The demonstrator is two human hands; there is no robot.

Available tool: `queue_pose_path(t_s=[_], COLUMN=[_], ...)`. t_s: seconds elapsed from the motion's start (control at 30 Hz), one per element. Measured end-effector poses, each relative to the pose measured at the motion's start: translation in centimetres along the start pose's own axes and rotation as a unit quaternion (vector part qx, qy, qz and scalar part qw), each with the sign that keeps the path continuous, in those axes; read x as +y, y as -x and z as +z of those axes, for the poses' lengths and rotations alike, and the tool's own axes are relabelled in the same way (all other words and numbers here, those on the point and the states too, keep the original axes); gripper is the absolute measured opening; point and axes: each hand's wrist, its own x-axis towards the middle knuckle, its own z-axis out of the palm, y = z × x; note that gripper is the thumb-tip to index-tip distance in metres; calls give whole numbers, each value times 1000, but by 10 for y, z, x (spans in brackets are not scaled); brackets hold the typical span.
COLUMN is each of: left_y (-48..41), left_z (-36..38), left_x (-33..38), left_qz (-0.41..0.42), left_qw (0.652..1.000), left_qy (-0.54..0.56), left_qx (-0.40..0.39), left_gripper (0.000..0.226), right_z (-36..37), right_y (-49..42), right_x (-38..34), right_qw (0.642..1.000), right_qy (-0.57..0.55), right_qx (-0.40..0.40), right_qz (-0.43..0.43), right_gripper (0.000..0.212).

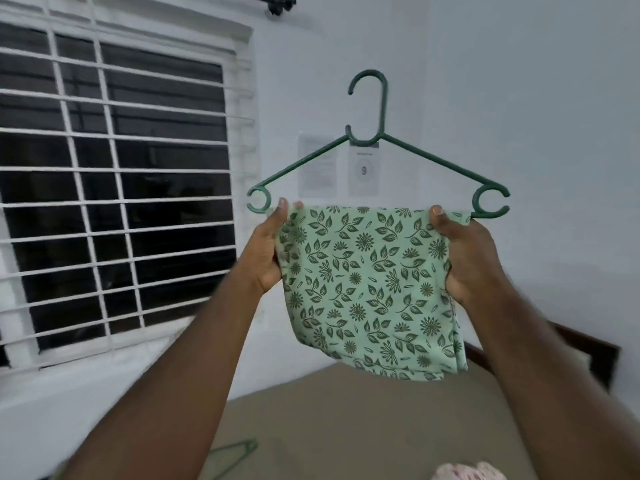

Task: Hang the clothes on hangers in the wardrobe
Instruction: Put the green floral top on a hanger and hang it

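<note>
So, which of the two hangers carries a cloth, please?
The raised dark green hanger bears the floral cloth; the paler hanger lies bare on the bed.

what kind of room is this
Probably a bedroom: a bed with a tan sheet lies below, a barred window fills the left wall, and a floral cloth is draped over a green hanger.

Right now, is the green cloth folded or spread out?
Folded: the floral cloth hangs doubled over the hanger bar, layered edges showing.
</note>
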Motion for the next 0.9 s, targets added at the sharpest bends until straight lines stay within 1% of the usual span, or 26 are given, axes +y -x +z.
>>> queue_pose_path(t_s=[0.03, 0.1, 0.13, 0.2, 0.23, 0.3, 0.33, 0.4, 0.43, 0.47, 0.57, 0.6, 0.67, 0.77, 0.83, 0.9], left_y=[3, 7, 9, 16, 22, 41, 52, 75, 84, 93, 125, 138, 170, 230, 277, 323], left_z=[2, 0, -3, -13, -17, -22, -23, -26, -30, -34, -47, -48, -45, -36, -27, -15], left_x=[-10, -30, -41, -64, -77, -104, -117, -142, -154, -166, -202, -215, -241, -279, -301, -317], left_qz=[-16, -37, -45, -60, -73, -124, -154, -211, -230, -245, -289, -304, -341, -400, -449, -491], left_qw=[1000, 999, 998, 998, 997, 990, 984, 970, 964, 960, 947, 940, 922, 891, 860, 821], left_qy=[-11, -37, -45, -21, 1, 21, 20, 25, 29, 29, 9, -2, -23, -44, -56, -81], left_qx=[-16, -6, 9, 17, 1, -57, -82, -122, -133, -135, -142, -153, -182, -208, -235, -278], left_gripper=[40, 28, 27, 36, 42, 54, 53, 36, 27, 20, 17, 18, 16, 18, 22, 26], right_z=[-9, -28, -36, -50, -55, -62, -65, -72, -77, -82, -93, -97, -104, -111, -114, -115], right_y=[10, 32, 44, 67, 79, 106, 122, 155, 173, 193, 259, 283, 335, 417, 474, 529], right_x=[2, 8, 12, 25, 32, 51, 61, 79, 88, 96, 120, 130, 152, 174, 175, 169], right_qw=[1000, 999, 998, 995, 992, 985, 982, 971, 965, 964, 955, 947, 927, 874, 841, 810], right_qy=[17, 43, 48, 47, 48, 59, 70, 115, 131, 124, 80, 65, 31, -3, -28, -38], right_qx=[8, 30, 45, 86, 112, 152, 164, 188, 197, 205, 252, 278, 335, 447, 505, 555], right_qz=[-2, 2, 8, 19, 30, 49, 61, 97, 110, 117, 138, 144, 163, 192, 193, 185], right_gripper=[32, 31, 33, 40, 43, 45, 47, 59, 61, 57, 39, 36, 37, 44, 43, 43])
